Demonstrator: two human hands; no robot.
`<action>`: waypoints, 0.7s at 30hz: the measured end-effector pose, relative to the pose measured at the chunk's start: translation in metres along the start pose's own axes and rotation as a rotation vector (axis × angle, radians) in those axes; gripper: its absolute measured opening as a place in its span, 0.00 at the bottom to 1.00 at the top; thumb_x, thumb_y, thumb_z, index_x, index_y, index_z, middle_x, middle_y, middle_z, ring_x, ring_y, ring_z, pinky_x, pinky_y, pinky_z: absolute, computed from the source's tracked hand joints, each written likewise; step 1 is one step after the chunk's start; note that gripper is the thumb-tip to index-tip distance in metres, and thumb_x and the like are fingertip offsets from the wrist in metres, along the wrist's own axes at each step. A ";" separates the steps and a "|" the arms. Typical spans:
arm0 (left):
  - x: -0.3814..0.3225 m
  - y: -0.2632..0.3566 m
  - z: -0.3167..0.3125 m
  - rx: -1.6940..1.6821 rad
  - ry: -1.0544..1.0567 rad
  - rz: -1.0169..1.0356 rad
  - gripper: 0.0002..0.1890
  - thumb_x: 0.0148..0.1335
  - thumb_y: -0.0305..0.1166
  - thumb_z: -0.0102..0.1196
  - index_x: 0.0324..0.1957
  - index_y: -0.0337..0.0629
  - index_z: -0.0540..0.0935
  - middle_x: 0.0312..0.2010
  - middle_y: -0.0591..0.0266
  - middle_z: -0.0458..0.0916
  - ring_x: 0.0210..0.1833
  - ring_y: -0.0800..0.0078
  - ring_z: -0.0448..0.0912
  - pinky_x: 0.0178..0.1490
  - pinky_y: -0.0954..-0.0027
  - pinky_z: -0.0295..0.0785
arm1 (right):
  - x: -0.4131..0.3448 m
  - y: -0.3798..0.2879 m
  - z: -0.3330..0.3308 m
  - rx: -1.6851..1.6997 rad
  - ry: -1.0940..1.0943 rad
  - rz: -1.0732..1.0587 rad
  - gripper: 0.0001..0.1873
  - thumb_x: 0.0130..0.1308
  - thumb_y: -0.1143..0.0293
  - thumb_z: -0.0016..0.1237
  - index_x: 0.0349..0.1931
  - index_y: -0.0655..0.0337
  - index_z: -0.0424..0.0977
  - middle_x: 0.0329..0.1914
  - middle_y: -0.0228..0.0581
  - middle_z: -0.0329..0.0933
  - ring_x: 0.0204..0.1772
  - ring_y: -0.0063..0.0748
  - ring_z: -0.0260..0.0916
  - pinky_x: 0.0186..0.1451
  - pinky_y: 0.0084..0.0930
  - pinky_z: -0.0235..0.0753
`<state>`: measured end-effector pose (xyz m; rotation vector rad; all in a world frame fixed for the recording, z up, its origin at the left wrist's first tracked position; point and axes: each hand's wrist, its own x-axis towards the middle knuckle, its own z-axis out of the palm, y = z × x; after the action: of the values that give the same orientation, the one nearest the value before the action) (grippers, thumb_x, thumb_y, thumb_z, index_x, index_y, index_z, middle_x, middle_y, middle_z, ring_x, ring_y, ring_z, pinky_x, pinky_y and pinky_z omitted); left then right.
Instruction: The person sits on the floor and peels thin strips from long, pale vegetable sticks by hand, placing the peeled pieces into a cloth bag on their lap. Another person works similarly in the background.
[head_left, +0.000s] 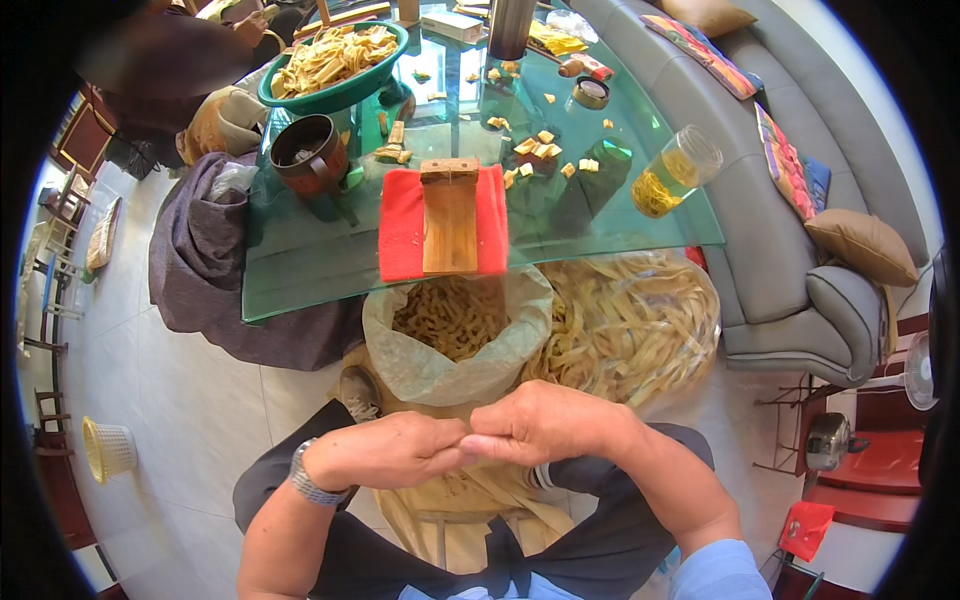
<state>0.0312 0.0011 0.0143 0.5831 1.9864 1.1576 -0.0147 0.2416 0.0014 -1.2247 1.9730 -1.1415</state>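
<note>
My left hand (394, 450) and my right hand (540, 424) meet at the fingertips above my lap. The fingers of both are bent, and whether something small is between them cannot be told. Just beyond them stands a pale woven sack (457, 382), its rim rolled down, full of short brown dried pieces (450, 319). Above the sack, a wooden block tool (450, 225) lies on a red cloth (401, 225) at the edge of the glass table (315, 277). Right of the sack is a clear plastic bag of long pale dried strips (630, 322).
On the glass stand a green basin (330, 101) of dried strips, a dark mug (307, 161), a jar of yellow liquid (675, 172) and a steel flask (511, 30). Small pale pieces (538, 146) lie scattered. A grey sofa (757, 262) stands right; another person (251, 30) sits at the upper left.
</note>
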 end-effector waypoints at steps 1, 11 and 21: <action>-0.005 0.003 -0.010 0.011 -0.039 -0.042 0.14 0.76 0.40 0.54 0.42 0.38 0.78 0.32 0.44 0.81 0.37 0.42 0.79 0.41 0.54 0.75 | -0.001 -0.007 -0.002 -0.006 0.004 -0.023 0.19 0.77 0.59 0.52 0.28 0.62 0.69 0.21 0.48 0.69 0.26 0.55 0.72 0.30 0.43 0.71; 0.017 0.003 -0.057 0.129 0.555 0.171 0.09 0.76 0.33 0.55 0.46 0.36 0.79 0.37 0.52 0.75 0.41 0.57 0.76 0.47 0.60 0.73 | 0.028 0.018 -0.038 -0.364 0.566 -0.129 0.08 0.73 0.71 0.56 0.49 0.59 0.81 0.31 0.46 0.77 0.35 0.49 0.80 0.37 0.42 0.78; 0.079 -0.006 -0.085 0.129 1.053 0.156 0.07 0.72 0.26 0.57 0.47 0.37 0.84 0.39 0.58 0.77 0.37 0.66 0.79 0.45 0.65 0.75 | 0.070 0.055 -0.071 -0.747 0.800 -0.038 0.11 0.65 0.75 0.53 0.46 0.60 0.83 0.34 0.40 0.82 0.43 0.43 0.81 0.47 0.39 0.81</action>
<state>-0.0846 0.0074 0.0053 0.1686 2.9400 1.6395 -0.1251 0.2175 -0.0133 -1.2362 3.1938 -1.0235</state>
